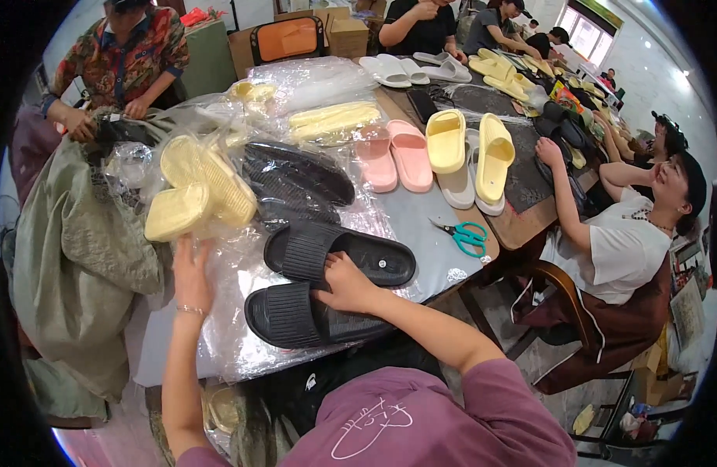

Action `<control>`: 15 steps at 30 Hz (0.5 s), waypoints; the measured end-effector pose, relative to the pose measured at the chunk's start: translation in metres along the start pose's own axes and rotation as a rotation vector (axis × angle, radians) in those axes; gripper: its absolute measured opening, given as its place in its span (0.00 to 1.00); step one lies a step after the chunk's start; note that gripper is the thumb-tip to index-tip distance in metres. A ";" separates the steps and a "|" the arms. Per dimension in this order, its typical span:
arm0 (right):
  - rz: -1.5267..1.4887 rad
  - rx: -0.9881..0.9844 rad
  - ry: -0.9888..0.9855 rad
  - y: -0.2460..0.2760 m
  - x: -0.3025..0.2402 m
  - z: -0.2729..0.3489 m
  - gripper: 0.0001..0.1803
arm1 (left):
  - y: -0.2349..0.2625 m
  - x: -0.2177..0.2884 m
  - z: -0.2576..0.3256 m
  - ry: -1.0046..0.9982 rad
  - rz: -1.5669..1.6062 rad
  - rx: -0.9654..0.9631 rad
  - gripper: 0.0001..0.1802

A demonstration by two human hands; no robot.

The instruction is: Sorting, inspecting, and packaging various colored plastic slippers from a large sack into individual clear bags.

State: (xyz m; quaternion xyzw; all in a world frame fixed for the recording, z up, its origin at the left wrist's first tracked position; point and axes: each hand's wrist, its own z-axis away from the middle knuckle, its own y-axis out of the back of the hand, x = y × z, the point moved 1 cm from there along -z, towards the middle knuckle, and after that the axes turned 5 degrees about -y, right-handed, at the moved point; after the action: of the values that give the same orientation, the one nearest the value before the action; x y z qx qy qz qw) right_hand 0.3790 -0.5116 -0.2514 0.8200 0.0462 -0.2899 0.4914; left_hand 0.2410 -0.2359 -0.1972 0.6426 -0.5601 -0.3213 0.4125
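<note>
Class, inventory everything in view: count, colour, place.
Work table: one, pale top, centre
Ribbed slides: two, black, near table edge
Plain slides: two, pink, beyond black pair
Partly hidden slides: two, grey, right of pink pair
Thick slides: two, yellow, atop grey pair
Plastic-bagged slippers: several, yellow and black, left of centre
Metal scissors: one, teal handles, right of black pair
Distant slides: several, white, grey, yellow, upper right
Fabric sack: one, olive, left
Framed chair: one, orange, top
Co-workers: several, varied clothing, around tables
Left hand: one, bare, by bagged slippers
Right hand: one, bare, on ribbed slides
</note>
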 end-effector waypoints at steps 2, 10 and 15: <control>-0.020 -0.018 -0.018 -0.001 -0.003 -0.002 0.26 | 0.001 0.001 0.030 -0.095 -0.134 -0.067 0.24; 0.108 0.003 0.017 -0.002 -0.003 -0.005 0.18 | -0.016 -0.023 0.090 -0.073 -0.026 -0.411 0.28; -0.027 0.082 -0.222 0.033 0.028 0.008 0.23 | -0.022 -0.015 0.085 -0.038 -0.029 -0.386 0.27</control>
State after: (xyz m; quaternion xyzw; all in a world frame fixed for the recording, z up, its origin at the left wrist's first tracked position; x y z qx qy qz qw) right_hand 0.4107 -0.5412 -0.2431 0.8015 -0.0094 -0.3869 0.4558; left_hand 0.1736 -0.2346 -0.2560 0.5534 -0.4863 -0.4407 0.5129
